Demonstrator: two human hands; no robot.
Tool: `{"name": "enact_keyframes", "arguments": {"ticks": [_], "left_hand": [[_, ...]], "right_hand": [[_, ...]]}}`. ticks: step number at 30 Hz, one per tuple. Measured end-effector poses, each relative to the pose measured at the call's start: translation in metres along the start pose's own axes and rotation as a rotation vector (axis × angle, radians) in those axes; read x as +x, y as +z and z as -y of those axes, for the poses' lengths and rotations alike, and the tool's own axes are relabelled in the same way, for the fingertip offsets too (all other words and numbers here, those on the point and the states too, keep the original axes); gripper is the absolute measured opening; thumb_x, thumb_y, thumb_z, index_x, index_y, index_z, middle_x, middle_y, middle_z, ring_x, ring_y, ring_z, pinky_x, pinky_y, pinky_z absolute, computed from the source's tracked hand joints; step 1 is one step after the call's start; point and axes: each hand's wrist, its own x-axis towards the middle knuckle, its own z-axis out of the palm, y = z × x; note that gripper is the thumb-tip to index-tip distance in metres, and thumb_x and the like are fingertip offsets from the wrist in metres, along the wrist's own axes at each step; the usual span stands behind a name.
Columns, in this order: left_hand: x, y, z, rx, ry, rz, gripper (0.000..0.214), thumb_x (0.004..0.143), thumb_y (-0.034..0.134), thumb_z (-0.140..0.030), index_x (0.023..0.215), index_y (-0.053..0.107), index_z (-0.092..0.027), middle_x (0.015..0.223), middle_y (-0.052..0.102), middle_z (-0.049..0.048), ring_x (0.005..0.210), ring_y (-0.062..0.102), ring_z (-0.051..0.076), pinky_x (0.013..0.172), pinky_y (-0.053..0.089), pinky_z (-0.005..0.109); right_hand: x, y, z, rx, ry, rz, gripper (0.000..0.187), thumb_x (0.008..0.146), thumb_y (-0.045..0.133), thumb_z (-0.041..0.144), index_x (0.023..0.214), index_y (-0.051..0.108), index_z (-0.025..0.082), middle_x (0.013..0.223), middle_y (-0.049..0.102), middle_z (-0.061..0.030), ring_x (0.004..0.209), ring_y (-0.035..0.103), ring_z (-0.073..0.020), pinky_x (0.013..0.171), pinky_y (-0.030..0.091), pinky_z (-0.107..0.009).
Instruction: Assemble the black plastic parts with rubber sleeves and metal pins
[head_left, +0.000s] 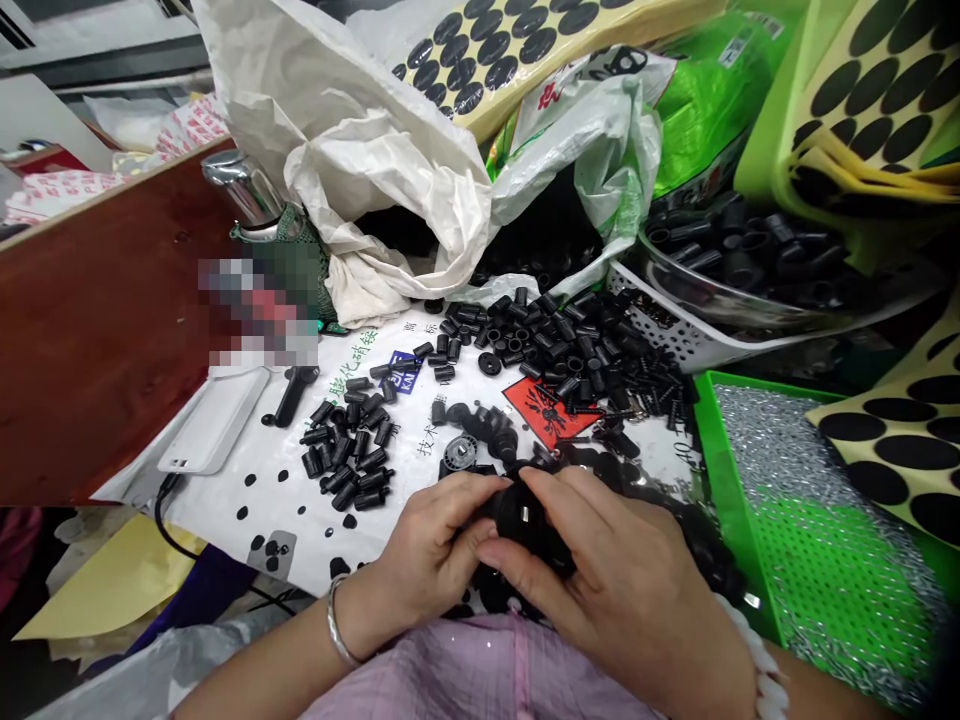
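Observation:
Both my hands meet low in the middle of the view around a round black plastic part (523, 520). My left hand (431, 555) pinches its left side with curled fingers; a silver bangle (337, 625) circles that wrist. My right hand (607, 570) wraps over the part from the right, fingertips on its top. Just beyond them lie several similar black round parts (480, 425) on a white printed sheet (420, 400). A small heap of short black tubes (346, 450) lies to the left, and a larger pile of black tubes (577, 345) lies further back.
A green perforated tray (825, 560) with small silver bits stands at the right. Behind it are a white basket (675, 330) of black caps and yellow sheets of black round pads (900, 440). White sacks (352, 130) stand at the back, a white phone (217, 420) and brown board (97, 330) at the left.

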Motion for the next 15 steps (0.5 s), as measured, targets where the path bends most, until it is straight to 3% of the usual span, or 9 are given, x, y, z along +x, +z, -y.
{"name": "enact_keyframes", "arguments": {"ticks": [4,7,11,15], "left_hand": [[-0.002,-0.001,0.002,0.017,-0.004,-0.032,0.029,0.084,0.044,-0.016,0.112,0.051,-0.015,0.092,0.061,0.0094,0.08,0.057,0.017,0.069,0.047,0.027],[-0.003,-0.001,0.001,-0.059,-0.047,-0.028,0.025,0.086,0.046,-0.02,0.109,0.053,-0.015,0.086,0.06,0.0081,0.077,0.056,0.017,0.068,0.046,0.027],[-0.002,-0.003,-0.001,-0.166,-0.138,0.014,0.023,0.088,0.044,-0.022,0.107,0.054,-0.014,0.083,0.057,0.0063,0.077,0.054,0.016,0.071,0.045,0.028],[0.0,-0.005,-0.003,-0.198,-0.139,0.039,0.024,0.089,0.042,-0.024,0.105,0.055,-0.013,0.076,0.055,0.0045,0.068,0.051,0.014,0.065,0.043,0.025]], "right_hand": [[0.002,0.003,0.0,0.004,-0.004,-0.006,0.044,0.082,0.048,0.048,0.09,0.06,0.007,0.062,0.057,-0.0052,0.053,0.058,-0.0157,0.045,0.046,-0.027],[0.004,0.001,-0.002,0.07,-0.046,0.001,0.049,0.082,0.047,0.048,0.103,0.057,0.005,0.073,0.062,-0.0093,0.062,0.061,-0.0176,0.051,0.05,-0.028],[0.005,-0.008,-0.006,0.192,-0.12,0.056,0.039,0.087,0.043,0.029,0.119,0.047,0.007,0.092,0.064,-0.0123,0.08,0.062,-0.0174,0.067,0.053,-0.028],[0.008,-0.01,-0.014,0.273,-0.172,0.115,0.033,0.086,0.041,0.016,0.118,0.049,0.014,0.089,0.064,-0.0074,0.077,0.061,-0.0134,0.065,0.052,-0.024]]}}
